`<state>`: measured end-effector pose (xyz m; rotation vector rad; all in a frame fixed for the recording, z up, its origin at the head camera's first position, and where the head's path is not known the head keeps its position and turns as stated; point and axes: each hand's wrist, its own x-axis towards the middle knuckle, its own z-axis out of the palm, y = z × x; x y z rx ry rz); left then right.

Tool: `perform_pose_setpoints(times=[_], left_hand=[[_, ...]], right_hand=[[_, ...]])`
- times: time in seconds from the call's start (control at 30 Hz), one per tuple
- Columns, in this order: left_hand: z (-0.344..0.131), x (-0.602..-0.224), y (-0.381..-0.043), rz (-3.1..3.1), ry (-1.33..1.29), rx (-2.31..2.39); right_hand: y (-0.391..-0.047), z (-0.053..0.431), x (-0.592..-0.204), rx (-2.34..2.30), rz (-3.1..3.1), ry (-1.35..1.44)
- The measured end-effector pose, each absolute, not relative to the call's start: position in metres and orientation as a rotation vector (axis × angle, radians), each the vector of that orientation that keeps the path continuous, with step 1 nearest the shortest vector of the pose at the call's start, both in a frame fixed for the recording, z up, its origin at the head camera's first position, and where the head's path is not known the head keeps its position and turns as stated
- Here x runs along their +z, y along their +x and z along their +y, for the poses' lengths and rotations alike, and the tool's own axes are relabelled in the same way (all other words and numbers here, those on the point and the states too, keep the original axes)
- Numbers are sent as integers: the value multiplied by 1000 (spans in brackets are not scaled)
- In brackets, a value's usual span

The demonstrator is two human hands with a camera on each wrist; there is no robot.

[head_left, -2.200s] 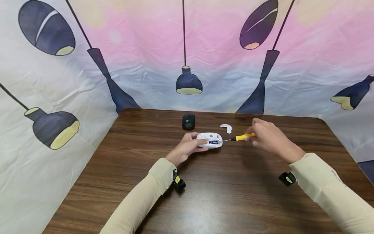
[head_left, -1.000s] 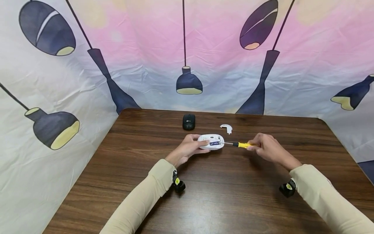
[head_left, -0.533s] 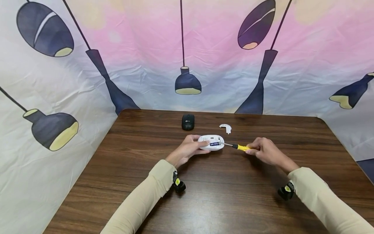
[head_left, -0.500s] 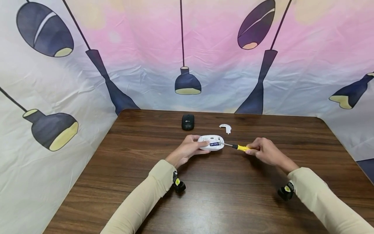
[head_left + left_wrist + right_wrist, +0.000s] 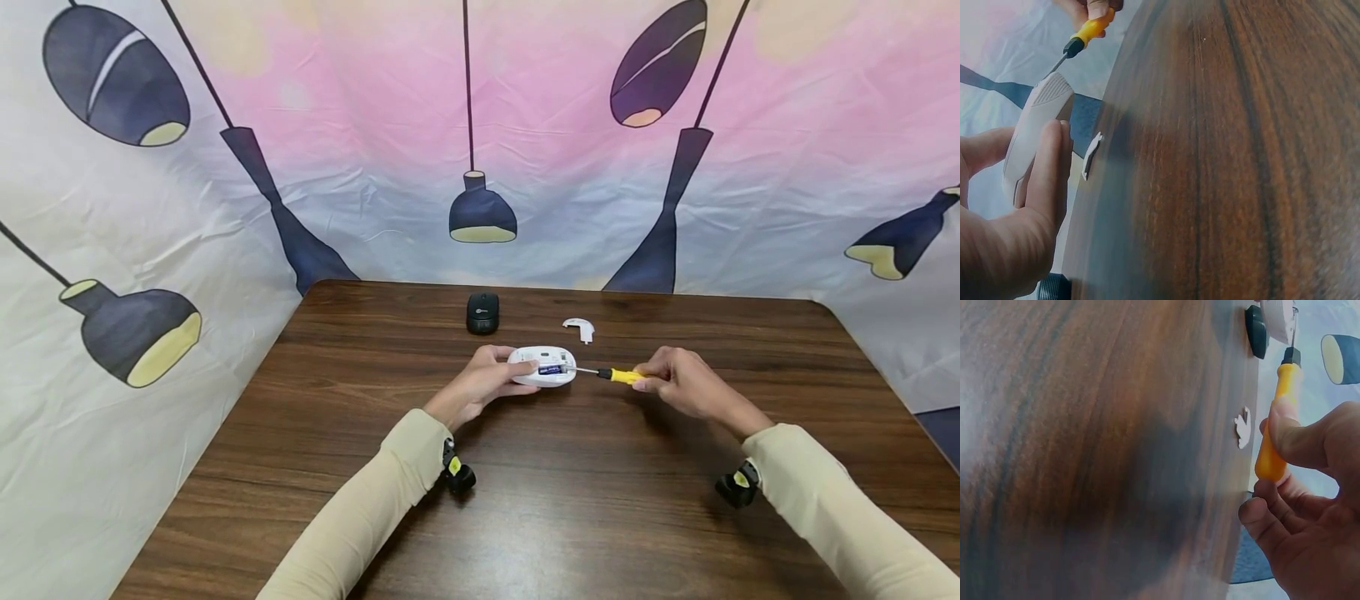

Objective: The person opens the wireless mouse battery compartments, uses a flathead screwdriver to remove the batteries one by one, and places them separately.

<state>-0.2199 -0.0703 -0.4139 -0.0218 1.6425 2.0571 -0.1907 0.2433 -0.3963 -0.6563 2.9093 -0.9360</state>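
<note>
A white computer mouse (image 5: 542, 366) lies upside down on the wooden table (image 5: 525, 500), its battery bay uncovered with a blue battery showing. My left hand (image 5: 480, 383) grips the mouse (image 5: 1032, 134) from the left side. My right hand (image 5: 678, 383) holds a yellow-handled screwdriver (image 5: 618, 376), whose metal tip reaches the right end of the battery bay. In the right wrist view my fingers curl round the yellow screwdriver (image 5: 1274, 419). A small white cover piece (image 5: 581, 327) lies on the table just behind the mouse.
A black mouse (image 5: 483, 312) sits near the table's far edge. A printed fabric backdrop (image 5: 480, 142) with lamp shapes surrounds the table on three sides. The cover piece (image 5: 1243, 427) and black mouse (image 5: 1255, 330) also appear in the right wrist view.
My right hand has dropped lower and drawn nearer me, bringing the screwdriver almost level, its tip staying at the mouse's battery bay. The left hand and mouse have barely moved.
</note>
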Motion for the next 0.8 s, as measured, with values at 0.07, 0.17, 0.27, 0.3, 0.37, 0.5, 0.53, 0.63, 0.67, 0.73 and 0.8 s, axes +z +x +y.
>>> perform_pose_setpoints(times=[0.07,0.17,0.27,0.3,0.37,0.5,0.53,0.63,0.67,0.73,0.8], left_hand=[[-71,-414,-219,1638,-11,2052],[-71,-414,-219,1632,-11,2045],[-71,-415,-219,1625,-15,2047],[-71,-415,-219,1620,-17,2050],[-71,-416,-220,1608,-20,2054],[-71,-416,-221,1594,-29,2051],[-71,-416,-221,1596,-26,2049],[-71,-416,-221,1596,-25,2043],[-71,-416,-221,1595,-21,2040],[-71,-416,-220,1597,-6,2031],[-71,-415,-220,1601,4,2020]], right_hand=[[-191,243,-400,-961,2896,-665],[-192,242,-405,-998,2882,-670],[-192,241,-409,-1041,2860,-658],[-192,241,-409,-1053,2849,-649],[-191,241,-410,-1078,2822,-627],[-191,241,-411,-1096,2779,-585],[-191,241,-411,-1096,2773,-580],[-192,241,-412,-1095,2757,-569],[-192,241,-413,-1095,2752,-564],[-192,241,-413,-1099,2744,-556],[-192,242,-414,-1105,2733,-552]])
